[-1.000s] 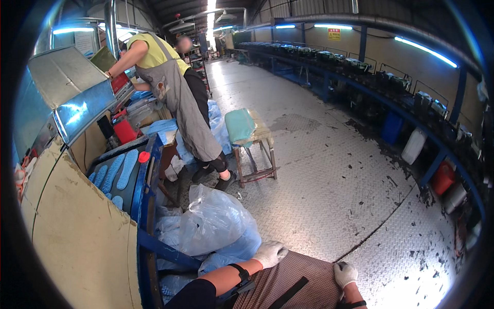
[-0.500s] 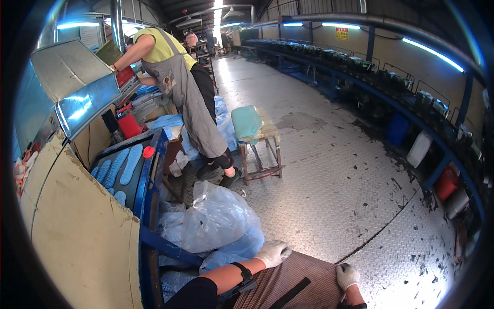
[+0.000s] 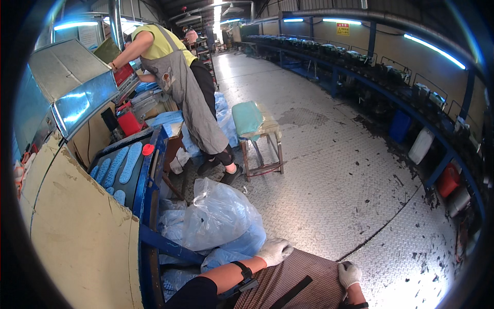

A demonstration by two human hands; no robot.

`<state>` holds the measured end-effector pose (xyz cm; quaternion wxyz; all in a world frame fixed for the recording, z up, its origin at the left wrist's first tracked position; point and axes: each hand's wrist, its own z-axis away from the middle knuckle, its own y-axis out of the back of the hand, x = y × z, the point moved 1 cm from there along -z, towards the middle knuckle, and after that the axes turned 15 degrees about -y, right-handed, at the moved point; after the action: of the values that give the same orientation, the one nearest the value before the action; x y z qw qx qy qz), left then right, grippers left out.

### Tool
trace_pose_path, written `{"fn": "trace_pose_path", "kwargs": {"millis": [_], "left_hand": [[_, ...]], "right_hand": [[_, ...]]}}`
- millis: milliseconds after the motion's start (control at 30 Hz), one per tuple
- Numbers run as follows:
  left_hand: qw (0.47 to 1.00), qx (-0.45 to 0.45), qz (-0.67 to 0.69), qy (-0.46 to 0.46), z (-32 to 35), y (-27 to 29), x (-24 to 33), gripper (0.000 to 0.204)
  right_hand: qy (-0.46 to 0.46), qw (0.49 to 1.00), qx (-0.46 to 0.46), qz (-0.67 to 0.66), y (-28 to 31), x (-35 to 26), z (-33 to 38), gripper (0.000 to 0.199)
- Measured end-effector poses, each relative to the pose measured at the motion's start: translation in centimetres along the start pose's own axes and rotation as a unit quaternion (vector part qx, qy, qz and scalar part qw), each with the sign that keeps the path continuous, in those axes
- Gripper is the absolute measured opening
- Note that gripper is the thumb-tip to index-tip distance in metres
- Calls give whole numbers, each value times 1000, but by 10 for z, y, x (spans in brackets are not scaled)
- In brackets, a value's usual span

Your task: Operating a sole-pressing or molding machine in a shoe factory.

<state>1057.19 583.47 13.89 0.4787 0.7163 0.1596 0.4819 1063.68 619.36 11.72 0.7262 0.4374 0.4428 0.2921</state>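
My left hand (image 3: 275,252), in a white knit glove, is closed at the far left corner of a brown checked cloth (image 3: 303,270). A black strap (image 3: 291,292) runs slantwise across that cloth. At its right corner my right hand (image 3: 350,274), gloved alike, has its fingers curled in against the edge. The cloth is spread taut between both hands, and its near part runs out of view. Just beyond my left hand, a clear plastic bag (image 3: 216,216) with pale blue contents leans over other blue bundles.
A blue-framed table (image 3: 149,190) at left holds blue shoe soles (image 3: 131,162). Beyond it a person in a grey apron (image 3: 180,92) bends over a metal machine (image 3: 77,87). A stool (image 3: 265,136) with a green cushion stands mid-floor. A long blue-framed line (image 3: 360,77) runs along the right.
The view has shifted very slightly. My hands stay at the corners of the checked cloth, and the other person keeps nearly the same bent posture.
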Motion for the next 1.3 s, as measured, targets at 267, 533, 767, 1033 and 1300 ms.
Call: {"fn": "trace_pose_path", "kwargs": {"millis": [267,533,767,1033,1300], "left_hand": [[999,29,14,-14,2,0,4,39],[1000,10,7,-9,0,1,2,35],[999,5,29,19,-1,2,1,31],[993,109,38,-37,4,-1,2,31],[995,53,82,-11,5,-4,-18,22]], "right_hand": [[-11,1000,0,4,-1,4,0,39],[-7,1000,3,9,2,1,0,39],[-8,1000,5,-27,8,-11,9,38],[-10,977,-137,-163,-9,11,-6,46],[-29,983,-138,-120,-1,-15,-1,46]]}}
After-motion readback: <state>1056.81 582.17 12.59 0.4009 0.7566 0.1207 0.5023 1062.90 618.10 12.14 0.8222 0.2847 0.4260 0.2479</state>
